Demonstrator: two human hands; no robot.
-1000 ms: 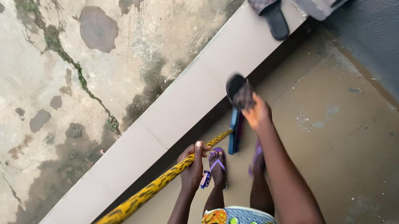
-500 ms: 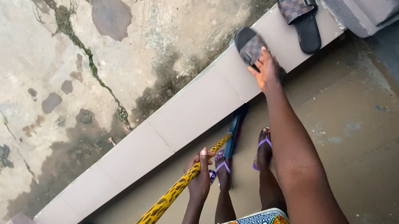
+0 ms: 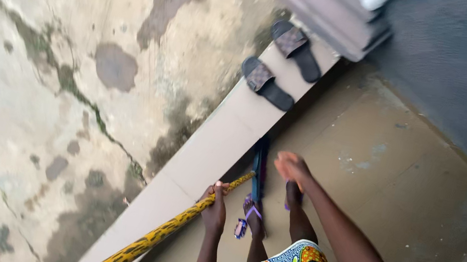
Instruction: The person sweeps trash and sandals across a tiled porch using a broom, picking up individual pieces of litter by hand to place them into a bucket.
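Left hand (image 3: 215, 209) gripping yellow mop handle (image 3: 165, 234) | right hand (image 3: 292, 168) open, empty | slippers (image 3: 266, 83) on ledge (image 3: 205, 151), well beyond

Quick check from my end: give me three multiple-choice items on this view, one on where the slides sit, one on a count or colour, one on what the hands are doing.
1. Where are the slides?
A. on the ledge
B. on the person's feet
C. in the right hand

2. How many slides lie there?
A. one
B. two
C. four

3. What is the state of the right hand?
A. gripping the stick
B. holding a slide
C. open, holding nothing

Answers:
1 A, both rest on the pale ledge top.
2 B, a pair lies side by side.
3 C, its fingers are spread and free; the left hand grips the yellow stick.
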